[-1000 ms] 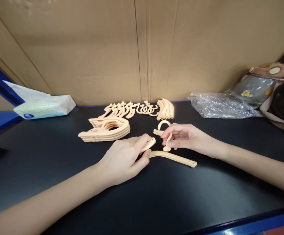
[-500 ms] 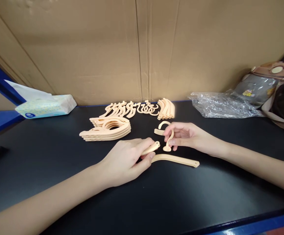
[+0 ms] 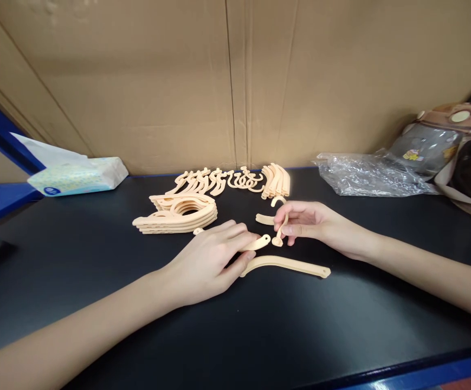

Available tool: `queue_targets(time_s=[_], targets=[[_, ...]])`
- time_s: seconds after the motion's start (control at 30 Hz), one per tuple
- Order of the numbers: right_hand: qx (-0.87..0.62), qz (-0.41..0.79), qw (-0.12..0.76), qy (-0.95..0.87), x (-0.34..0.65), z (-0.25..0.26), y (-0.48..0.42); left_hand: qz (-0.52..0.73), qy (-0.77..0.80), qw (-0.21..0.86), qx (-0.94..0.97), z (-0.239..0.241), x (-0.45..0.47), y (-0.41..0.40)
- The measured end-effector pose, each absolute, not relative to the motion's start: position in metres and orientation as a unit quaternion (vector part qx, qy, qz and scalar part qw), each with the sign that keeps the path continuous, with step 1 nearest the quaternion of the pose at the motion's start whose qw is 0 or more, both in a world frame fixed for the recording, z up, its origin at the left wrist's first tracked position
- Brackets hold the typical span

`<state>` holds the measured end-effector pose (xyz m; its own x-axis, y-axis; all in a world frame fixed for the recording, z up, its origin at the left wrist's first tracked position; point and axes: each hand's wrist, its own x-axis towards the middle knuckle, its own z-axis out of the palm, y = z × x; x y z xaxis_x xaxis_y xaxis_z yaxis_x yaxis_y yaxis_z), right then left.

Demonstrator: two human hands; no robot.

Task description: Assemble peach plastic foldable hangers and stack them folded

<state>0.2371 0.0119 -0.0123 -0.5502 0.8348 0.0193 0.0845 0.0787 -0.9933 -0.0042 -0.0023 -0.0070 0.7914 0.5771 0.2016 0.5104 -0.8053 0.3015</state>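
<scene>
My left hand (image 3: 208, 260) is closed on a peach plastic hanger arm (image 3: 259, 242) whose round end sticks out to the right. My right hand (image 3: 308, 222) pinches a peach hook piece (image 3: 279, 234) upright, its foot almost touching that arm's end. A second curved hanger arm (image 3: 288, 265) lies flat on the black table (image 3: 259, 336) just in front of both hands. A small curved piece (image 3: 264, 219) lies behind the hook.
A stack of finished peach hangers (image 3: 176, 214) lies behind my left hand, with rows of loose hooks and arms (image 3: 235, 181) further back. A tissue pack (image 3: 76, 174) sits at the left, crumpled clear plastic (image 3: 365, 174) and a helmet (image 3: 434, 138) at the right. Cardboard lines the back.
My left hand has pushed its hanger arm rightward, up to the hook. My right hand has shifted the hook slightly back and right. The flat arm on the table stays put.
</scene>
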Motion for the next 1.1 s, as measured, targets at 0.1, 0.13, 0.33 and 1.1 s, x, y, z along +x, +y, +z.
queue_targets(time_s=[0.1,0.13,0.33,1.1], targets=[[-0.349,0.581,0.324,-0.660,0.2366,-0.0114,0.0116,0.134,0.287,0.119,0.941,-0.0057,-0.0049,-0.0029],[-0.349,0.581,0.324,-0.660,0.2365,-0.0112,0.0115,0.131,0.284,0.119,0.942,-0.0052,-0.0051,-0.0031],[-0.355,0.577,0.322,-0.662,0.2365,-0.0109,0.0118,0.128,0.274,0.113,0.946,-0.0049,-0.0048,-0.0040],[-0.376,0.553,0.307,-0.677,0.2368,-0.0083,0.0115,0.134,0.242,0.026,0.961,-0.0129,-0.0061,-0.0017]])
